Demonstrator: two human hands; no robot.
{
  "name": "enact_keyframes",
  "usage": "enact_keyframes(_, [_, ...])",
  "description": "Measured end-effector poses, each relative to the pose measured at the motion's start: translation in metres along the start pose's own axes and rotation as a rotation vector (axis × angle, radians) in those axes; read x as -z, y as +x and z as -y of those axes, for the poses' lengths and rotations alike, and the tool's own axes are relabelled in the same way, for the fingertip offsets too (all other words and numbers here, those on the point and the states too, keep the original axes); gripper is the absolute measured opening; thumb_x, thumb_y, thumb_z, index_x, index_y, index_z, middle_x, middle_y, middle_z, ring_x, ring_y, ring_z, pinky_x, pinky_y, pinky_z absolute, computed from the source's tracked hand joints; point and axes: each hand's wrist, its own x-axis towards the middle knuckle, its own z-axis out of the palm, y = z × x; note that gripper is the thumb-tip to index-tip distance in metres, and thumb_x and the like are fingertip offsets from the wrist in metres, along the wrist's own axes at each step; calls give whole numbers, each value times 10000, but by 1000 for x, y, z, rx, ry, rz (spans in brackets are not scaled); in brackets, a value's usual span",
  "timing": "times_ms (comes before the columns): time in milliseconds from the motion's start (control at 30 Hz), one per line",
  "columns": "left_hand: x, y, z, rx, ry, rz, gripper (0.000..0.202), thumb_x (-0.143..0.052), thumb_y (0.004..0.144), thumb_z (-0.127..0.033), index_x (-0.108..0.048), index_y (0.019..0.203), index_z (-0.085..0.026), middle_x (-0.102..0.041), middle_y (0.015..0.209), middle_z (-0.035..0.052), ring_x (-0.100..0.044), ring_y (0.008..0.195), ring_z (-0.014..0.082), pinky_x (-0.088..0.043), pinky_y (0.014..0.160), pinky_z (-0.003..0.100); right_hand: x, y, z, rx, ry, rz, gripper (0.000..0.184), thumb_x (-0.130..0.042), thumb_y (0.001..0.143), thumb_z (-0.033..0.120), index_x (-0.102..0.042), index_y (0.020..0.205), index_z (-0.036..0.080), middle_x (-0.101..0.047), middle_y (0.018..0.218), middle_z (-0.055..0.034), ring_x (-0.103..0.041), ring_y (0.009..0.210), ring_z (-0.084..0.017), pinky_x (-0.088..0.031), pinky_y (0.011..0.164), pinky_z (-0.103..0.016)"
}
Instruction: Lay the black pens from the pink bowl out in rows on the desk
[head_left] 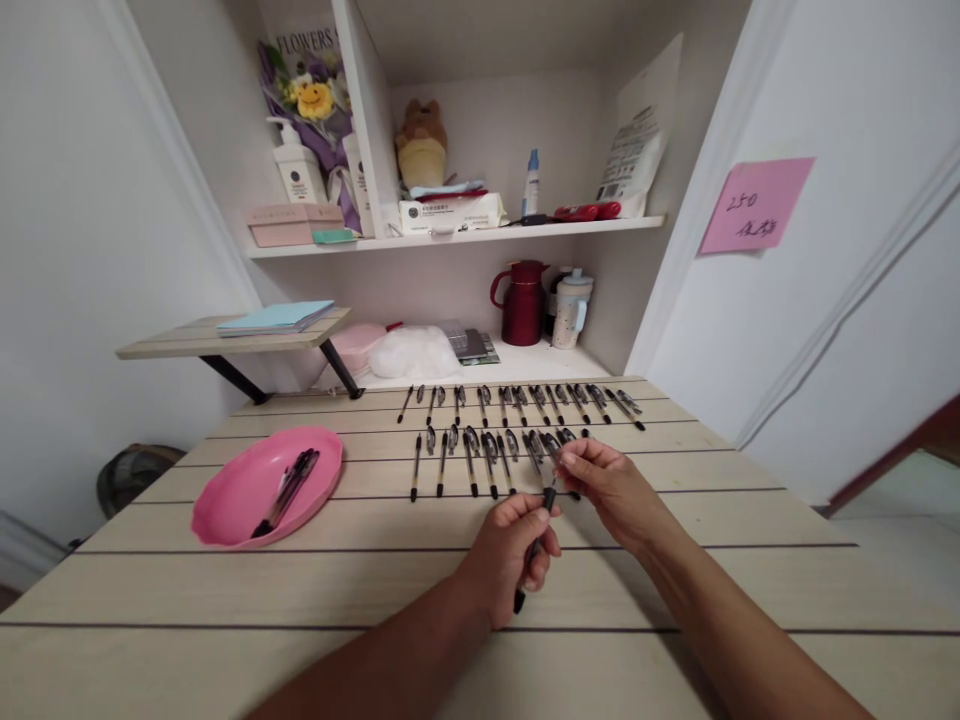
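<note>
My left hand (517,550) is wrapped round a black pen (531,550), which slants up and away from me above the table. At the pen's far end, the thumb and fingertips of my right hand (604,480) are pinched together on what looks like its cap, largely hidden by the fingers. Just beyond my hands lies a near row of pens (470,465), with caps (452,440) beside many of the barrels. Behind it runs a second row of pens and caps (517,403). My right hand covers part of the near row.
On the left, a pink scalloped dish (217,505) holds several more pens (289,490). A small raised shelf (180,338) with blue-topped paper (277,317) stands behind it. At the back are a red jug (523,305), a pale cup (571,312) and white shelving (465,240).
</note>
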Motion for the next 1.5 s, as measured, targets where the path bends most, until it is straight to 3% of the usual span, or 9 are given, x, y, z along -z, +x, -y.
enact_keyframes(300, [-1,-1,-2,-6,-6,-18,281,-561,706,-352,-524,900,-151,-519,567,-45,-320,320,18,-164,333,173,-5,-5,0,-25,-37,136,245,-736,610,359,-618,730,181,-569,593,19,-500,521,-103,-376,558,-264])
enact_keyframes(500, [-1,1,-3,-3,-13,-105,254,-588,632,-279,-575,829,-119,-543,592,-15,-390,371,32,-200,359,181,-4,-4,0,-41,-47,93,328,-754,584,358,-636,839,189,-588,633,10,-499,558,-110,-385,578,-269])
enact_keyframes(767, [-5,0,1,-102,48,-204,185,-574,631,-243,-595,767,-120,-553,605,-5,-418,391,40,-241,364,181,-7,-5,-2,20,-19,91,394,-750,594,348,-599,924,195,-565,635,24,-502,546,-108,-397,593,-272])
enact_keyframes(967, [-7,1,7,-227,196,-309,156,-592,633,-261,-578,737,-145,-471,474,-50,-373,368,49,-250,346,174,-11,-7,-5,53,-38,59,383,-756,588,316,-609,920,196,-556,623,24,-472,569,-100,-385,584,-246])
enact_keyframes(1167, [-6,-2,3,-245,205,-279,131,-572,654,-250,-572,733,-146,-473,446,-48,-358,357,48,-262,362,174,-9,-10,3,-23,30,111,370,-670,674,429,-649,958,193,-651,883,-71,-551,744,-164,-417,691,-302])
enact_keyframes(1267, [-5,-2,3,-241,184,-234,115,-553,664,-231,-571,732,-140,-483,464,-41,-362,362,44,-267,367,170,-9,-12,4,-72,68,174,320,-676,680,401,-674,916,186,-659,877,-79,-560,811,-183,-413,725,-312])
enact_keyframes(1400, [-3,1,7,-246,194,-207,122,-555,670,-234,-577,743,-140,-483,452,-42,-366,359,49,-275,363,172,-11,-11,-2,-57,85,210,182,-713,652,337,-674,738,181,-631,750,-36,-534,709,-144,-406,680,-287])
enact_keyframes(1500, [-2,3,9,-256,232,-237,123,-564,657,-222,-581,747,-140,-479,440,-48,-361,350,52,-265,349,173,-13,-11,-5,-9,89,204,193,-740,615,328,-616,615,179,-611,735,-10,-509,665,-120,-395,647,-262])
